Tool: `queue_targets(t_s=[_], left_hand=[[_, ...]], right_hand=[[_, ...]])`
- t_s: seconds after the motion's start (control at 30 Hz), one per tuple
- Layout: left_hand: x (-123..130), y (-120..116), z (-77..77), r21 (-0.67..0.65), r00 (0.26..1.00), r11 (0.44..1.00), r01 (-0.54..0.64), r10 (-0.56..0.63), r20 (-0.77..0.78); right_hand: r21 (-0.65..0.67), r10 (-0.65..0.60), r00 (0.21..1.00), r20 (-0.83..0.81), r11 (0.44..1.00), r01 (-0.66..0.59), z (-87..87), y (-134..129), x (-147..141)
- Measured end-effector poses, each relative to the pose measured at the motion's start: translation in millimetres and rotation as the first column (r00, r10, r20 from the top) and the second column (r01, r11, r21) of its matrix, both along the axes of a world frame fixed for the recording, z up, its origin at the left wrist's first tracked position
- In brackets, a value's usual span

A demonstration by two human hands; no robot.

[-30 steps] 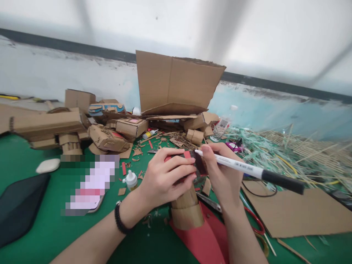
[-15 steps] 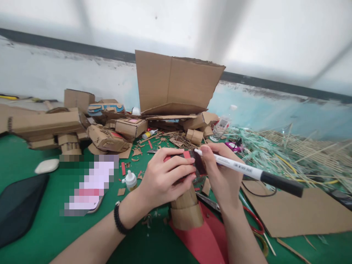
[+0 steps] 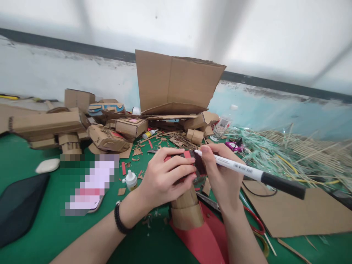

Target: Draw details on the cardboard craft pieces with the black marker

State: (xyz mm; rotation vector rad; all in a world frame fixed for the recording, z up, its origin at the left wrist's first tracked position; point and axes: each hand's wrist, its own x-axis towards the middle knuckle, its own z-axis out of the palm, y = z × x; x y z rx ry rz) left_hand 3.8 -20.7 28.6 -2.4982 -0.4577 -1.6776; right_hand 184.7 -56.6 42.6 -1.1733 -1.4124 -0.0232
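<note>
Steadies a cardboard model (image 3: pixel 187 216), with a rounded brown column below and a red-and-dark top, at the near middle of the green table (image 3: pixel 110 244), over a red sheet (image 3: pixel 199 244); cannot tell that sheet from a base of the model's own. Clasps the top in the left hand (image 3: pixel 167 176), with fingers curled across and hiding much of it. Pinches a white marker pen (image 3: pixel 239 167) in the right hand (image 3: pixel 225 179), with the tip at the dark part of the top and the black end pointing rightward; cannot tell touching from hovering. Has scissors (image 3: pixel 210 201) just beside the column, partly blocked by the right forearm. Has, farther right, a flat cardboard sheet (image 3: pixel 302 216), pale sticks (image 3: pixel 316 152) and tangled greenish plastic wrap (image 3: pixel 251 141). Has near the left wrist a white dropper bottle (image 3: pixel 131 179), then, leftward, a pixelated phone (image 3: pixel 93 183), a white rounded case (image 3: pixel 48 166) and a black flat pouch (image 3: pixel 22 209). Meets, beyond the hands, cardboard scraps (image 3: pixel 178 139), a yellow-labelled bottle (image 3: pixel 150 134), a clear plastic bottle (image 3: pixel 222 126), boxy cardboard models (image 3: pixel 49 123) at back left, and a large upright cardboard panel (image 3: pixel 178 84) before the wall (image 3: pixel 104 75).
</note>
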Motion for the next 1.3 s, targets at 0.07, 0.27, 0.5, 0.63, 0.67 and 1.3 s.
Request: queue_targets(t_s=[0.07, 0.27, 0.5, 0.63, 0.67, 1.3], left_hand=[[0.2, 0.2, -0.2, -0.001, 1.0, 1.0, 0.003, -0.003, 0.003], [-0.2, 0.4, -0.9, -0.002, 1.0, 1.0, 0.003, -0.003, 0.01], [0.1, 1.3, -2.8, -0.006, 1.0, 1.0, 0.008, -0.008, 0.007], [0.7, 1.3, -2.5, 0.001, 1.0, 1.0, 0.003, -0.003, 0.008], [0.7, 1.2, -2.3, 0.0, 1.0, 1.0, 0.002, -0.002, 0.006], [-1.2, 0.3, 0.2, -0.004, 1.0, 1.0, 0.005, -0.005, -0.006]], right_hand=[[-0.002, -0.016, 1.0, 0.002, 1.0, 0.016, 0.2, 0.0, 0.2], [0.016, -0.014, 1.0, 0.004, 1.0, 0.014, -0.4, -0.1, 0.8], [0.019, -0.025, 1.0, 0.007, 1.0, 0.024, -1.0, -0.7, 1.3], [0.028, -0.024, 1.0, 0.001, 0.999, 0.024, -1.7, -0.1, 1.9], [0.022, -0.023, 1.0, 0.003, 0.999, 0.023, -1.7, 0.0, 2.0], [-0.024, -0.016, 0.998, -0.059, 1.0, 0.014, -4.5, 1.0, 2.6]])
